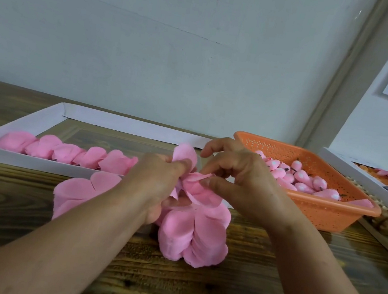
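From the head camera, both forearms reached forward over a dark wooden table (192, 291) that stood against a pale wall (153, 41). The left hand (155, 181) was curled round a half-made pink flower (186, 157), gripping it from below and holding it just above the tabletop, between the two hands. The right hand (238, 178) pinched a loose petal (197, 184) between thumb and forefinger and held it against the flower's side, its other fingers bent and lifted clear.

Directly under the hands sat a thick petal stack (195, 236), and a second stack (74, 192) lay to its left, partly hidden by the left forearm. Behind them was a shallow white tray (24, 161) with a row of finished flowers (67, 152) along its near wall. To the right stood an orange basket (328, 210) holding pink buds (301, 176) with dark stems.

The step in hand looked like wrapping a petal layer round a bud to build up the bloom. How many layers were already on could not be told, since the fingers covered the flower's base. The next move probably called for the right hand to smooth the petal round the core while the left thumb shifted to trap its lower edge. The thin petal would crease or slip loose if the grip eased too soon. Once full, the flower likely belonged in the tray beside the others.
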The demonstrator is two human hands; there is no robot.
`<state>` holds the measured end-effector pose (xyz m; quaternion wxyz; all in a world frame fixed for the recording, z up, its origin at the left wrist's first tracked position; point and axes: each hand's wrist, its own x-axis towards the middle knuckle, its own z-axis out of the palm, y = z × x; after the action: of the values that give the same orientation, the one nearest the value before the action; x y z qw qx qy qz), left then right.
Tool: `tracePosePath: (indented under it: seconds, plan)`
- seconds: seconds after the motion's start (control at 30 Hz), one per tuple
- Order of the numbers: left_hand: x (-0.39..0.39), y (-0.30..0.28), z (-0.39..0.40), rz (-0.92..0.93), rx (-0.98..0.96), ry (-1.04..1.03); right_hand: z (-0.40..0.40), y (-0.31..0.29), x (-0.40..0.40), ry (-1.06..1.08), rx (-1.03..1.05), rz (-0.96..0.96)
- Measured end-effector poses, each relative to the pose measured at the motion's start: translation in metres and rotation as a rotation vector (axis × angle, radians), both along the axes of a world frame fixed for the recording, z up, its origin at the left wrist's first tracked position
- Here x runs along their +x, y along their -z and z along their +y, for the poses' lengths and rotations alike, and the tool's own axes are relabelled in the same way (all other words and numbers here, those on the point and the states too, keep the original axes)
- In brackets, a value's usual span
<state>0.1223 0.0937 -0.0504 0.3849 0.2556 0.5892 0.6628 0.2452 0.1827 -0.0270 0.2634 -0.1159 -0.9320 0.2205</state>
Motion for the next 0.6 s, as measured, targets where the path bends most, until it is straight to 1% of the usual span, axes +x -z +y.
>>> tracePosePath:
  seconds: [0.13,0.23,0.3,0.37,0.47,0.5,0.6]
  plan:
    - [0.003,0.005,0.001,0.258,-0.051,0.096,0.0,0.0,0.001,0.021,0.054,-0.051]
    - [0.005,0.004,-0.001,0.31,-0.057,0.179,0.003,0.0,0.002,0.034,0.028,-0.035]
    - [0.005,0.002,-0.002,0.329,-0.063,0.227,0.004,0.001,0.001,0.027,-0.013,0.01]
    - [0.002,0.0,-0.002,0.278,-0.058,0.237,0.005,0.002,0.001,0.044,-0.072,0.064]
    - [-0.002,-0.002,-0.001,-0.023,-0.009,0.176,0.008,0.001,0.003,0.075,-0.209,0.128]
    - [-0.004,-0.002,-0.001,-0.084,0.005,0.182,0.008,0.001,0.004,0.073,-0.247,0.14]
    - [-0.006,0.0,-0.002,-0.125,-0.011,0.246,0.008,0.0,0.004,0.054,-0.306,0.144]
